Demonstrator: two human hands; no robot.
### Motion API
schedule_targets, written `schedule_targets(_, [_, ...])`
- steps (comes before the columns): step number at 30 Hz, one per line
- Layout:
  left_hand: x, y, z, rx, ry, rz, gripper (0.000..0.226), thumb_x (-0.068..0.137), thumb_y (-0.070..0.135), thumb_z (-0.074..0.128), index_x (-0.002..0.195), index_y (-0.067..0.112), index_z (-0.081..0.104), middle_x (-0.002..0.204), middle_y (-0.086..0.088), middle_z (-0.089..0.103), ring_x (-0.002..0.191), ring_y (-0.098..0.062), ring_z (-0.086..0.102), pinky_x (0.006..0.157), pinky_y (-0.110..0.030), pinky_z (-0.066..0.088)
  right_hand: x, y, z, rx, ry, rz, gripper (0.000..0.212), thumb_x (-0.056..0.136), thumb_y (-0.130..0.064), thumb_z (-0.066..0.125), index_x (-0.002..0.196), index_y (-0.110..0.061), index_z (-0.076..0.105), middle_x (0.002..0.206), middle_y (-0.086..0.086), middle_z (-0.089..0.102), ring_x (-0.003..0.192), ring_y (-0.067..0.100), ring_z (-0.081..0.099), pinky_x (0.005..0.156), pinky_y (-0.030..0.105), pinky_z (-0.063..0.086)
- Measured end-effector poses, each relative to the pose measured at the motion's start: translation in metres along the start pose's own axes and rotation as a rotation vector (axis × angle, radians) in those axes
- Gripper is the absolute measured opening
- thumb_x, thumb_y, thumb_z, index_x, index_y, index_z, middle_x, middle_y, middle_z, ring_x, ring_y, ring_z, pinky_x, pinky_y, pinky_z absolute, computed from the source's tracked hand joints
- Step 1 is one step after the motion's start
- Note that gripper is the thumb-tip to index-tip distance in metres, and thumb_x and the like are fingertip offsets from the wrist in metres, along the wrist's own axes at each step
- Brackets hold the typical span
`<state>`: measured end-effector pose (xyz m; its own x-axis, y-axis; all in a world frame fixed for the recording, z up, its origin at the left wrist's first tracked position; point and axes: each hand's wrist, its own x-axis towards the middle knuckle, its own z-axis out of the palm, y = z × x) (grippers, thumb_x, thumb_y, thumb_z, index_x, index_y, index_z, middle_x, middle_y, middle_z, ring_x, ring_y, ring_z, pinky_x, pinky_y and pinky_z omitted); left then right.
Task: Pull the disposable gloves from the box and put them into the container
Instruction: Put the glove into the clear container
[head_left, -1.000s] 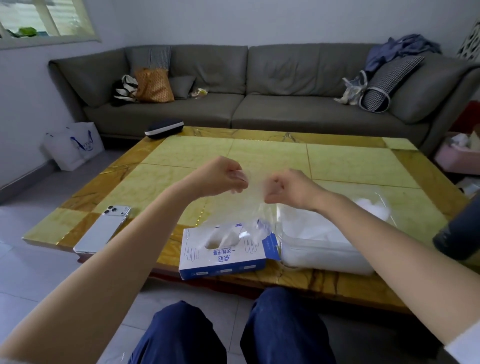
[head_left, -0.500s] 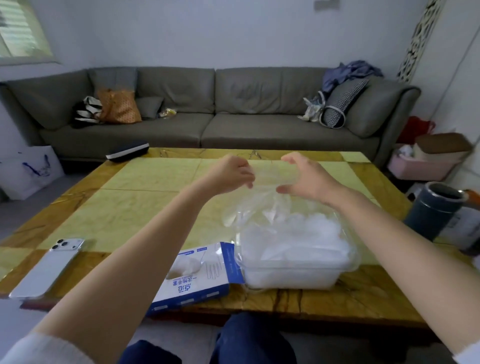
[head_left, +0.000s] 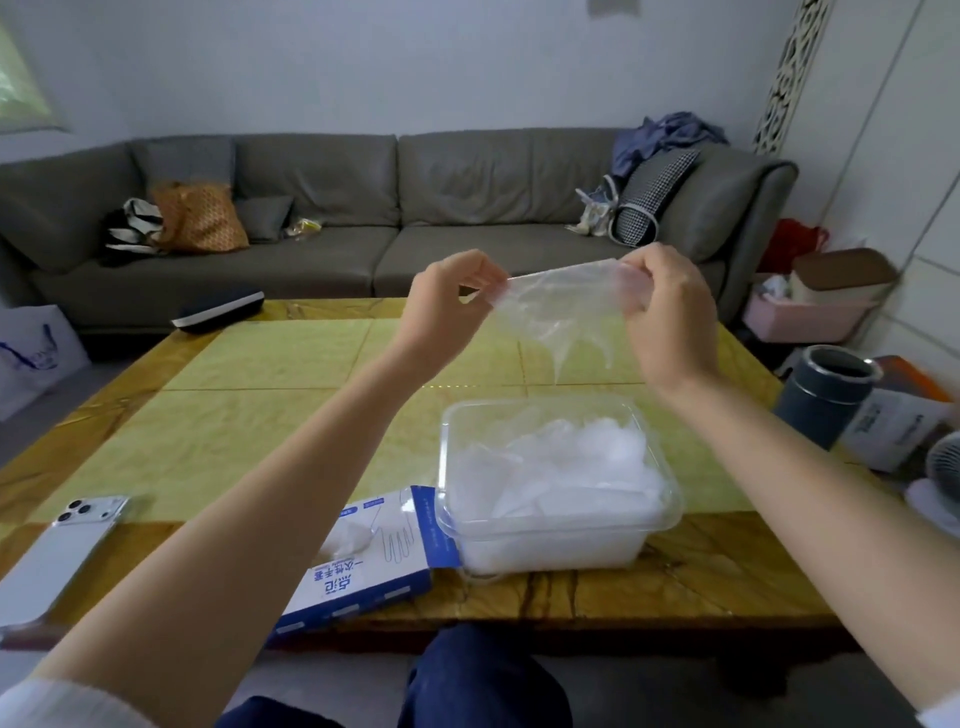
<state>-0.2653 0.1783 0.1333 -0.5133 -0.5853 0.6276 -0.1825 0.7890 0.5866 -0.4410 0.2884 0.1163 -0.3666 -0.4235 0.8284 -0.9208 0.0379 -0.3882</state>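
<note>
Thin film, clear plastic, polished stone.

The glove (head_left: 561, 306) is thin, see-through plastic film, wrinkled and faintly shiny. The container (head_left: 444, 467) is clear, glossy plastic, and the crumpled film inside looks milky white. The box (head_left: 363, 582) is smooth printed card in blue and white with a slight sheen. The table (head_left: 234, 415) has a glossy top of yellow-green veined slabs like polished stone, bordered in brown. The phone (head_left: 62, 551) has a smooth silvery back. The sofa (head_left: 322, 176) is matt grey and leather-like. The mug (head_left: 818, 410) is matt dark with a bright metal rim.
</note>
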Motion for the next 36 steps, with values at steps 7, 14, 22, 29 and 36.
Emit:
schedule_targets(7, [-0.052,-0.055,0.019,0.395,-0.281,0.049,0.025,0.091,0.013,0.057,0.111,0.024,0.069,0.123,0.003,0.059,0.119,-0.017,0.046,0.107,-0.036,0.030,-0.058,0.015,-0.010,-0.251,-0.351,-0.474,0.026,0.069,0.016,0.048,0.077,-0.002,0.065,0.074,0.009,0.062,0.072,0.026,0.054,0.057,0.024,0.037])
schedule_targets(14, [-0.077,-0.067,0.038,0.769,-0.690,-0.002,0.056,0.092,-0.005,0.036,0.125,0.034,0.058,0.150,0.004,0.033,0.141,-0.017,0.017,0.116,-0.037,0.003,-0.095,0.023,0.003,-0.277,-1.169,-0.276,0.030,0.092,0.000,0.048,0.118,-0.013,0.056,0.110,-0.003,0.052,0.114,0.015,0.046,0.082,0.025,0.039])
schedule_targets(22, [-0.090,-0.035,0.065,0.514,-0.454,-0.245,0.035,0.097,0.013,0.034,0.122,0.020,0.058,0.123,-0.002,0.056,0.108,-0.021,0.054,0.083,-0.033,0.047,-0.073,-0.001,-0.015,0.263,-1.156,0.201,0.065,0.075,-0.065,0.043,0.130,-0.031,0.050,0.129,-0.019,0.050,0.116,-0.003,0.043,0.100,0.020,0.033])
schedule_targets(29, [-0.101,-0.049,0.092,0.543,-1.019,-0.424,0.045,0.100,0.033,0.037,0.144,0.024,0.034,0.143,-0.004,0.042,0.127,-0.024,0.044,0.097,-0.035,0.037,-0.089,0.007,0.016,0.059,-1.425,0.377,0.072,0.087,-0.068,0.015,0.124,-0.027,0.061,0.146,0.003,0.042,0.135,0.020,0.037,0.109,0.032,0.025])
schedule_targets(36, [-0.094,-0.067,0.103,0.629,-1.165,-0.350,0.048,0.094,0.034,0.053,0.138,0.018,0.042,0.137,-0.008,0.042,0.122,-0.029,0.046,0.101,-0.038,0.040,-0.075,0.021,0.025,0.333,-1.315,0.569,0.084,0.076,-0.076,0.015,0.126,-0.021,0.057,0.116,-0.011,0.060,0.110,0.010,0.058,0.096,0.032,0.043])
